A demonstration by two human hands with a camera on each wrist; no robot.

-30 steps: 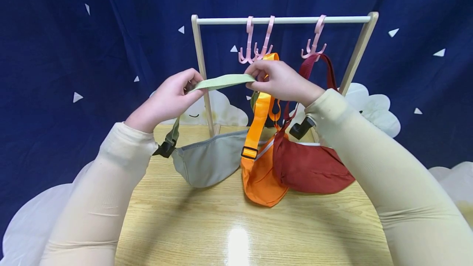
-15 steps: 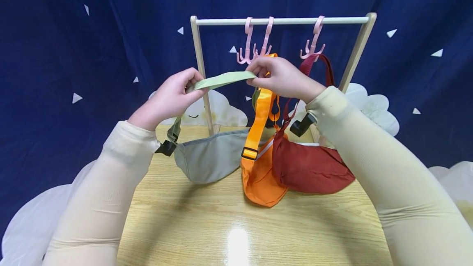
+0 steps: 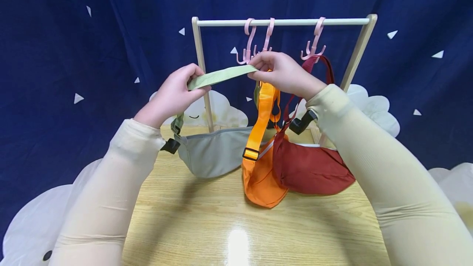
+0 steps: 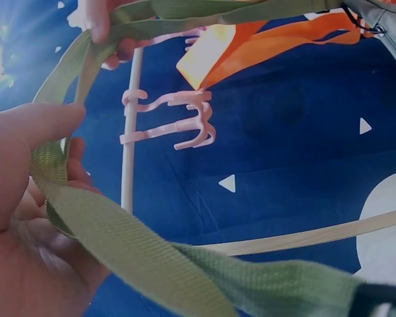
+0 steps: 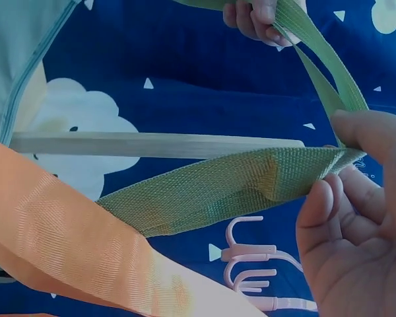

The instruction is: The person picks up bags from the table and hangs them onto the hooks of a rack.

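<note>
My left hand [image 3: 176,91] and right hand [image 3: 282,73] pinch the pale green strap [image 3: 223,76] of a grey-green waist bag [image 3: 214,153], stretched between them in front of the rack. In the left wrist view the strap, folded double, passes between the thumb and fingers of my left hand [image 4: 46,198]. The right wrist view has my right hand [image 5: 363,211] pinching the strap's other end. That bag's body hangs low by the rack's left post, partly behind an orange waist bag [image 3: 260,186]. Whether it touches the table is unclear. A dark red waist bag [image 3: 314,171] hangs on the right.
A rack with a white rail [image 3: 295,22] and wooden posts [image 3: 358,52] stands on the wooden table [image 3: 199,225]. Pink hooks [image 3: 315,42] hang from the rail, two left of centre and one on the right. Behind is a dark blue curtain [image 3: 122,44] with white shapes.
Both hands have risen a little with the strap, the left also shifting slightly right. The grey-green bag has been drawn upward. The orange and red bags stay nearly where they were.
</note>
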